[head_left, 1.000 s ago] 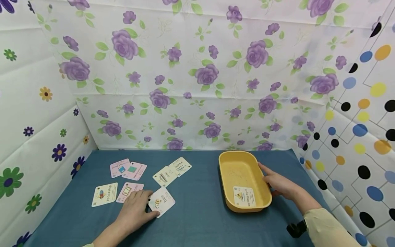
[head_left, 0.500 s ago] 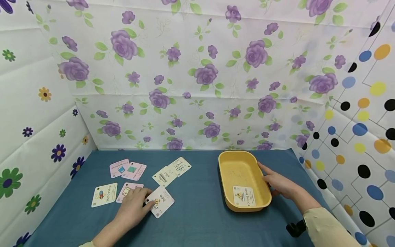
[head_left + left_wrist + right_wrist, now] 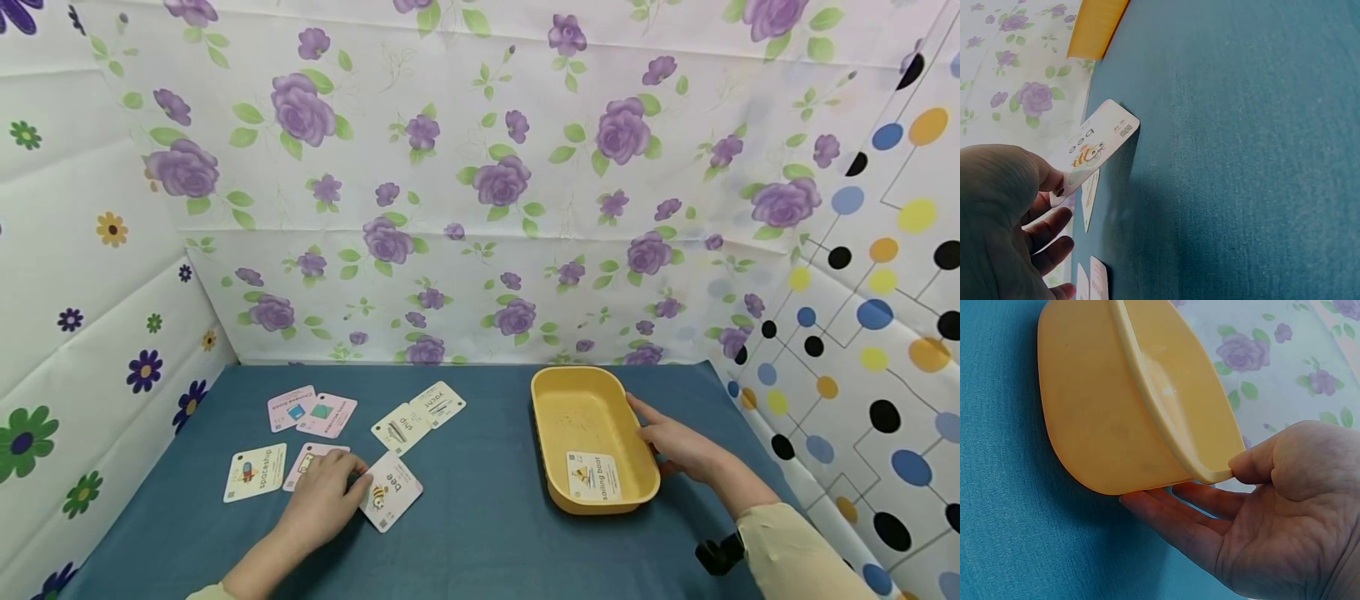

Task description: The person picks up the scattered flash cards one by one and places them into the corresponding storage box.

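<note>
My left hand [image 3: 321, 497] pinches the corner of a white bee card [image 3: 392, 492] between thumb and finger. In the left wrist view the bee card [image 3: 1099, 140] is tilted and raised off the cloth, its picture side showing. Partly hidden behind this hand lies a pink card [image 3: 307, 460]. On the right, my right hand [image 3: 682, 448] holds the side of a yellow plastic tray [image 3: 542, 433]. The right wrist view has the thumb on the tray's rim [image 3: 1213, 476] and the fingers against its outside. A sailing boat card [image 3: 594, 477] lies inside the tray, at the near end.
Two overlapping pink cards [image 3: 327, 414] lie at the back left. A spaceship card [image 3: 255, 472] is left of my left hand. Ship [image 3: 396, 421] and yacht cards [image 3: 438, 404] lie mid-table on blue cloth [image 3: 480, 533]. Patterned sheets [image 3: 450, 283] wall the back and sides.
My left hand has drawn slightly left and the bee card has shifted a little left with it. The right hand and the tray have stayed in place.
</note>
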Demonstrator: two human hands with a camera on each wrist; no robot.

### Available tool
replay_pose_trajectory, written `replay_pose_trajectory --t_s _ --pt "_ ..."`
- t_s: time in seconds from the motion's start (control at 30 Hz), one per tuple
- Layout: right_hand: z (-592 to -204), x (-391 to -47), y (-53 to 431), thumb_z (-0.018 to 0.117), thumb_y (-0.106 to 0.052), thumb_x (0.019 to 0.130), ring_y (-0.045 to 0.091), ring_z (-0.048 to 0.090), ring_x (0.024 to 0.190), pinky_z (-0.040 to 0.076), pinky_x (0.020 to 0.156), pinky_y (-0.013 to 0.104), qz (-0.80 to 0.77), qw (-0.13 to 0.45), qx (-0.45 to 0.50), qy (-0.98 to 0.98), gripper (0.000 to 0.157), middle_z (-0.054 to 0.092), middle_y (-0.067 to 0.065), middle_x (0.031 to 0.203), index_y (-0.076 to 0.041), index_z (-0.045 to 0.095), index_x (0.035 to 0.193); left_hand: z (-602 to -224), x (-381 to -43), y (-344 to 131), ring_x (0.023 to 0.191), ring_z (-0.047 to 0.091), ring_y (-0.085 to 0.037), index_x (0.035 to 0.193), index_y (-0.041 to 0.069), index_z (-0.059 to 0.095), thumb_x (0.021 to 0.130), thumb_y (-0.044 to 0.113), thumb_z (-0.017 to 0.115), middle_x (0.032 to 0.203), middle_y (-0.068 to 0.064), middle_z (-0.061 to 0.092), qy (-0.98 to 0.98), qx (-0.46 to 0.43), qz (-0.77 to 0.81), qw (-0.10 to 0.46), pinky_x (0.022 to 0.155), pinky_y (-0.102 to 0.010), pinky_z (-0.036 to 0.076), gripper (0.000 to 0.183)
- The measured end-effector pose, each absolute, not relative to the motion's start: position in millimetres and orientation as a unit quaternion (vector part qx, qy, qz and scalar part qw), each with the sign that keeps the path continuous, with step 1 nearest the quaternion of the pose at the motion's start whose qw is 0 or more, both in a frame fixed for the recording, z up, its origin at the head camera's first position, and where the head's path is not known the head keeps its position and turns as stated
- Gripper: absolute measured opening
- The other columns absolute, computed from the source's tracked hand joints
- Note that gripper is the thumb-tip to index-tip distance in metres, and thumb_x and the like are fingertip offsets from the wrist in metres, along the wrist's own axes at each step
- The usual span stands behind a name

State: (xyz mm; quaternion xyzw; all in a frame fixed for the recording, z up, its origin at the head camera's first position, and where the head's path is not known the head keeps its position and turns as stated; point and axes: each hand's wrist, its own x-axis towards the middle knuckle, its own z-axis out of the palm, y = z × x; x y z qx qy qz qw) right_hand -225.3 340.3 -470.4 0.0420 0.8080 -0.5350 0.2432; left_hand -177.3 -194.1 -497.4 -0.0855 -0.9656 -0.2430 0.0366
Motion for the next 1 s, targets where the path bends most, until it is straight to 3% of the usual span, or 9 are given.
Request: replay_pose_trajectory --t_s 0.27,0.53,0.77,1.0 --pt "-471.8 -226.2 340.8 0.041 -0.014 0.108 0.035 0.064 0.102 0.058 0.073 0.050 -0.535 0.243 0.042 0.808 0.075 0.009 0.027 0.165 -0.032 -0.003 0.165 -492.2 -177.5 -193.2 0.122 0.051 -0.041 0.093 0.016 0.070 0.097 0.021 0.069 0.128 -0.019 0.060 -0.960 -0.077 -0.270 0.016 0.100 -0.062 0.039 0.007" --pt "-472.6 -227.1 340.7 0.041 -0.014 0.108 0.035 0.064 0.102 0.058 0.073 0.050 -0.536 0.243 0.048 0.807 0.074 0.012 0.026 0.165 -0.033 -0.003 0.165 -486.8 -177.3 -194.0 0.112 0.052 -0.034 0.096 0.015 0.069 0.100 0.023 0.066 0.124 -0.014 0.061 -0.955 -0.079 -0.286 0.020 0.091 -0.054 0.043 0.009" --pt "-472.9 -225.8 340.6 0.041 -0.014 0.108 0.035 0.065 0.096 0.057 0.071 0.049 -0.538 0.242 0.046 0.806 0.074 0.024 0.027 0.159 -0.033 -0.003 0.165 -481.9 -177.7 -195.1 0.108 0.052 -0.031 0.098 0.015 0.069 0.100 0.023 0.065 0.123 -0.013 0.061 -0.953 -0.074 -0.293 0.031 0.085 -0.049 0.042 0.009" --pt "-473.3 -226.0 341.3 0.041 -0.014 0.108 0.034 0.065 0.103 0.058 0.073 0.050 -0.533 0.241 0.046 0.810 0.074 0.015 0.028 0.164 -0.033 -0.003 0.165 -473.8 -181.0 -197.3 0.101 0.051 -0.030 0.095 0.016 0.069 0.100 0.021 0.066 0.113 -0.009 0.061 -0.950 -0.077 -0.298 0.054 0.078 -0.044 0.038 0.008"
